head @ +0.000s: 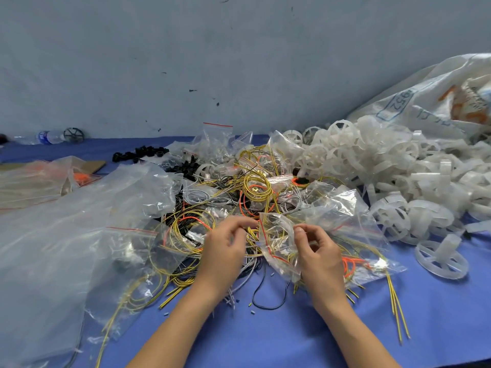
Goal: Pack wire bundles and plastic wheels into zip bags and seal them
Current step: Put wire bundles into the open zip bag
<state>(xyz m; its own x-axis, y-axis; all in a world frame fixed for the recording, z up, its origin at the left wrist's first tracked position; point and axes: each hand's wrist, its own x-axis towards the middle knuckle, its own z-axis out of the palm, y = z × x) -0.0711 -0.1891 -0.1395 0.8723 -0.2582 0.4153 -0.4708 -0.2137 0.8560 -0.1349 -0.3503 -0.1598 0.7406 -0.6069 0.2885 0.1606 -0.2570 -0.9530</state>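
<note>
Zip bag (276, 245) (red-striped) atop tangled wire bundles (255, 187) — white plastic wheels (398, 168) heaped right

Packing workshop, heaped plastic wheels (377, 166), wire bundles (255, 187)

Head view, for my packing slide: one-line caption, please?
The right hand pinches a red-striped zip bag, left hand at its mouth, over tangled wire bundles; white plastic wheels heaped at right.

2 hands (225, 251), 1 btl (49, 136), 1 sack (425, 102)
</note>
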